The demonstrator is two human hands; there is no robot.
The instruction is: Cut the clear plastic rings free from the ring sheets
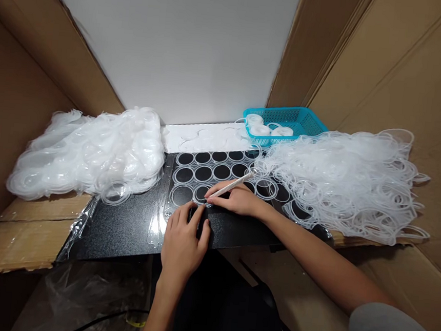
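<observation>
A slim white pen-like tool (229, 186) is pinched in the fingers of my right hand (242, 201), its lower tip near the front row of rings. My left hand (185, 234) lies with fingers spread at the front of the black board (122, 229), its fingertips close to the tool's tip. Clear, pale-edged rings (222, 172) lie in rows on the board. My right hand and forearm cover part of these rows. Whether the tip touches a ring is too small to tell.
On the left rises a heap of translucent white rings (102, 150). A looser, tangled heap of rings (343, 179) spreads on the right. Behind it stands a turquoise basket (305, 119) holding several white ring bundles (259, 130). Cardboard walls (406, 73) flank the workplace.
</observation>
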